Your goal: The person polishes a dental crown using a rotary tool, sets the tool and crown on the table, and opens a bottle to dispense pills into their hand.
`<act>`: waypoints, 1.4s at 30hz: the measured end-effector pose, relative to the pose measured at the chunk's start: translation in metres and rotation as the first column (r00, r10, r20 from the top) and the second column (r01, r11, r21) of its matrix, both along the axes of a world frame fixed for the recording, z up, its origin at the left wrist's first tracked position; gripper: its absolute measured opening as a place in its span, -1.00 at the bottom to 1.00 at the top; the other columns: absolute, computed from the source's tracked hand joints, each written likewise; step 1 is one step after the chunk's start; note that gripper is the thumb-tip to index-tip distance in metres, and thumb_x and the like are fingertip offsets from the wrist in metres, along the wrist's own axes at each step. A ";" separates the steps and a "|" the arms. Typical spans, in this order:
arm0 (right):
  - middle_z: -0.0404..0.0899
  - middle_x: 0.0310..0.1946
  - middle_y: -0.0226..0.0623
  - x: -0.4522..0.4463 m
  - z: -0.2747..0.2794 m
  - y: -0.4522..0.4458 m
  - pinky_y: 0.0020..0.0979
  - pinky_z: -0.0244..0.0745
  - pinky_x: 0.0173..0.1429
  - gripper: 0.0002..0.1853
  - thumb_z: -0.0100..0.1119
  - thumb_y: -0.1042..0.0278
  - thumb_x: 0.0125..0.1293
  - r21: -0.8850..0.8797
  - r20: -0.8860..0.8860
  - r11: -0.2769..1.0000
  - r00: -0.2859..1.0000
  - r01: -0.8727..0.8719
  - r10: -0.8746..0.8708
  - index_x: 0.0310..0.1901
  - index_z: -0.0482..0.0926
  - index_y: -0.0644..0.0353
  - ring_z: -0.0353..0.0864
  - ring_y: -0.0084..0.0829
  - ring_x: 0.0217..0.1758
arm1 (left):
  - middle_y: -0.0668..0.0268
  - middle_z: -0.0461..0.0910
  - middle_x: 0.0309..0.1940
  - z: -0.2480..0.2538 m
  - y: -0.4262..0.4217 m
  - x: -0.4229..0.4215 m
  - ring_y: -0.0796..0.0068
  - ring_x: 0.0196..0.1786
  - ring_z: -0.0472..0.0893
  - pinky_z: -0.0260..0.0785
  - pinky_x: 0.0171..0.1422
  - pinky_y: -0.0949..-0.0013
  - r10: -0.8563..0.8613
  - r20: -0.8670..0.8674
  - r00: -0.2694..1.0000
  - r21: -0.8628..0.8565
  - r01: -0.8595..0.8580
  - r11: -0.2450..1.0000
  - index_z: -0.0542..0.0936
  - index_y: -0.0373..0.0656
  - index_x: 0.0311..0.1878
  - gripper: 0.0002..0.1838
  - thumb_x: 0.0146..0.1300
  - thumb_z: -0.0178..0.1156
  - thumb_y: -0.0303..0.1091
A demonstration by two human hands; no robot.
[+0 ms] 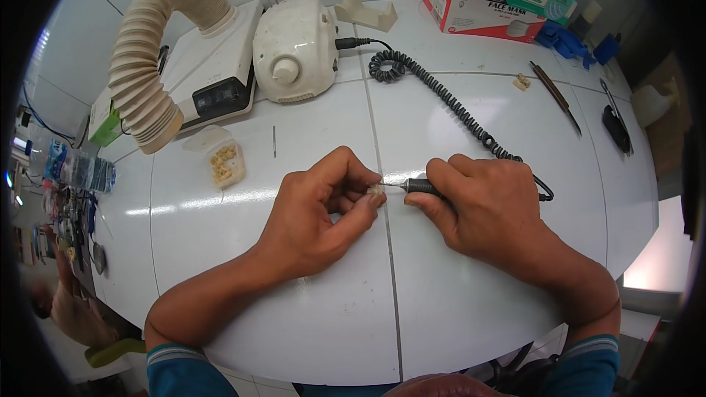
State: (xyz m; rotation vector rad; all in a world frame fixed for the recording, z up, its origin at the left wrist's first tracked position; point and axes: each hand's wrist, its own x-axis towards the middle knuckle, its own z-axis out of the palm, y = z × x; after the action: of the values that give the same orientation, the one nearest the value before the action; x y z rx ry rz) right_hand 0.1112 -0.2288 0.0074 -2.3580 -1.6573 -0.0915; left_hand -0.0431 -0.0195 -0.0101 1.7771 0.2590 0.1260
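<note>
Between the thumb and fingers of my left hand (312, 209) is a small cream tooth-like piece (376, 190), mostly covered by the fingertips. My right hand (489, 209) is wrapped round a black rotary handpiece (422, 186), its thin metal bit pointing left and meeting the piece, or nearly so. From the handpiece a coiled black cord (448, 101) runs back to a white control unit (294, 51) with a round knob. Left of my hands, an open clear plastic box (237, 173) holds several similar cream pieces. A thin metal bit (275, 141) lies behind it.
A ribbed suction hose (132, 59) arches from a white machine (198, 66) at back left. Mask boxes (478, 18) stand at back right. A brown pointed tool (553, 93) and a cream piece (521, 82) lie right. A water bottle (81, 167) is left; another person (77, 309) sits beyond.
</note>
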 end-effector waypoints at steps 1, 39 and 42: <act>0.65 -0.55 -0.38 0.002 0.001 0.000 -0.21 0.41 -0.54 -0.58 0.44 -0.14 0.54 -0.011 -0.002 1.000 1.000 -0.009 0.009 -0.25 0.70 0.09 0.63 -0.28 -0.64 | 0.20 0.80 -0.14 0.000 0.000 0.000 0.57 -0.11 0.77 0.65 -0.02 0.42 -0.004 0.005 1.000 0.011 0.004 1.000 0.63 -0.34 0.05 -0.82 0.55 0.40 -0.46; 0.65 -0.55 -0.34 0.002 0.004 -0.001 -0.21 0.42 -0.56 -0.53 0.41 -0.18 0.56 -0.043 -0.028 0.998 0.999 -0.045 0.044 -0.26 0.67 0.11 0.62 -0.28 -0.66 | 0.12 0.84 -0.07 0.005 0.001 -0.001 0.53 0.00 0.84 0.71 0.11 0.44 -0.091 0.013 0.996 0.125 0.088 0.988 0.62 -0.40 0.05 -0.90 0.58 0.29 -0.60; 0.65 -0.55 -0.35 0.001 0.003 0.000 -0.22 0.42 -0.57 -0.53 0.42 -0.18 0.56 -0.042 -0.021 0.998 0.999 -0.039 0.038 -0.27 0.67 0.11 0.62 -0.29 -0.66 | 0.11 0.84 -0.06 0.003 0.002 -0.002 0.53 0.01 0.84 0.71 0.12 0.43 -0.086 0.004 0.996 0.098 0.085 0.992 0.62 -0.41 0.06 -0.90 0.58 0.30 -0.60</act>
State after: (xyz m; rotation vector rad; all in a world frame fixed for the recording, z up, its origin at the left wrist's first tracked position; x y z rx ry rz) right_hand 0.1121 -0.2292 0.0107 -2.3484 -1.7110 -0.0248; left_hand -0.0450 -0.0175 -0.0068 1.8812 0.1730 0.0858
